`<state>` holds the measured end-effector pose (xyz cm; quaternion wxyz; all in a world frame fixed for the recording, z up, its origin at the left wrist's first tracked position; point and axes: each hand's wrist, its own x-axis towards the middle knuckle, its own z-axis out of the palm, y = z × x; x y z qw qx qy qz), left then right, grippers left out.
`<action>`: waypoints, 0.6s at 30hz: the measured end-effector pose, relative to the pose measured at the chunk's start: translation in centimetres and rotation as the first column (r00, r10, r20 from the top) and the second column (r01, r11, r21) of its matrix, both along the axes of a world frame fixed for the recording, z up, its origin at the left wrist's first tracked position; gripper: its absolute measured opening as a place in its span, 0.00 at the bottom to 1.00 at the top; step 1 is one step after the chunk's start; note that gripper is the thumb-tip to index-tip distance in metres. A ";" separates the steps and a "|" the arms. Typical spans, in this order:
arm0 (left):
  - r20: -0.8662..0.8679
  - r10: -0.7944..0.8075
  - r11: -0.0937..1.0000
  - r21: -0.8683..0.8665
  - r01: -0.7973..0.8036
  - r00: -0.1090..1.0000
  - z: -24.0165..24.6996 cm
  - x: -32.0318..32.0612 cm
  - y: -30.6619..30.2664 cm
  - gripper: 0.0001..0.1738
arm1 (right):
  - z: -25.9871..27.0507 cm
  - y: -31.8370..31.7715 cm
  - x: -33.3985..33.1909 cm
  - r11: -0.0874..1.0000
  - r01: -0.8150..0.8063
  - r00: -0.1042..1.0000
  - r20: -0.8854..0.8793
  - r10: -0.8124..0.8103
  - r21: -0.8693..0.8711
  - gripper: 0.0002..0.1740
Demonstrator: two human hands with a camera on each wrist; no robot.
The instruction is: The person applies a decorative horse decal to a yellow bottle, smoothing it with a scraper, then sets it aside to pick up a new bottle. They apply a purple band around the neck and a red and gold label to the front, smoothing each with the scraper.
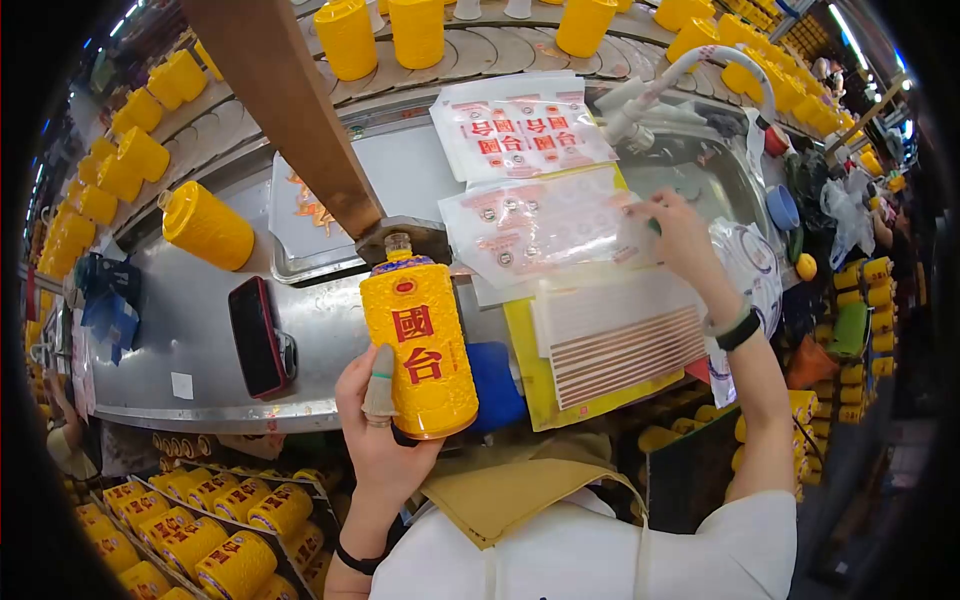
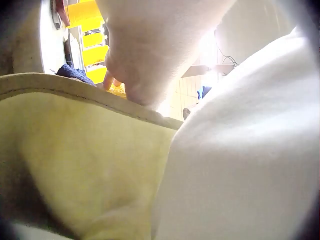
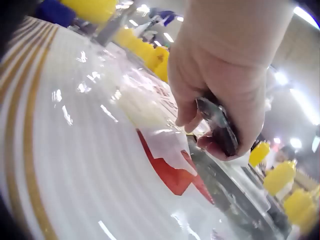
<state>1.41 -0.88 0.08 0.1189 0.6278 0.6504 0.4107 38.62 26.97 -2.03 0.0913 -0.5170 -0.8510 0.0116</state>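
Observation:
In the head view my left hand [image 1: 383,452] grips the lower part of a yellow bottle [image 1: 420,345] with red characters and a bare glass neck. A pale cover sits on one of its fingers. The bottle stands tilted slightly, its neck close to a dark bracket [image 1: 405,240] on a brown post. My right hand [image 1: 682,238] is over the right edge of a clear printed decal sheet [image 1: 540,225], fingers bent. In the right wrist view it holds a small dark flat piece [image 3: 220,125] between thumb and fingers. The left wrist view is mostly filled by apron and sleeve.
More printed sheets [image 1: 520,125] lie behind, and a striped sheet [image 1: 625,345] rests on a yellow folder [image 1: 525,345]. A phone [image 1: 258,335] and another yellow bottle [image 1: 208,227] are on the left. A sink [image 1: 700,160] is at right; a conveyor [image 1: 480,50] carries bottles behind.

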 end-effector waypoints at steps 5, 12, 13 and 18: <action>0.026 0.008 1.000 -0.017 -0.008 1.000 0.0 0.2 -0.2 0.55 | -2.7 5.1 2.2 0.965 0.156 0.950 -0.237 -0.205 -0.212 0.24; -0.009 0.030 1.000 0.009 -0.030 1.000 0.2 0.5 -0.2 0.54 | -1.8 7.8 1.1 0.711 0.222 0.836 -0.244 -0.491 -0.667 0.25; 0.029 0.026 1.000 0.016 -0.026 0.999 0.2 0.6 -0.2 0.54 | -2.4 8.2 1.4 0.691 0.217 0.772 -0.312 -0.553 -0.690 0.23; 0.053 0.023 1.000 0.013 -0.024 0.998 0.5 0.4 -0.2 0.52 | -3.3 8.0 0.4 0.852 0.330 0.743 -0.445 -0.500 -0.406 0.19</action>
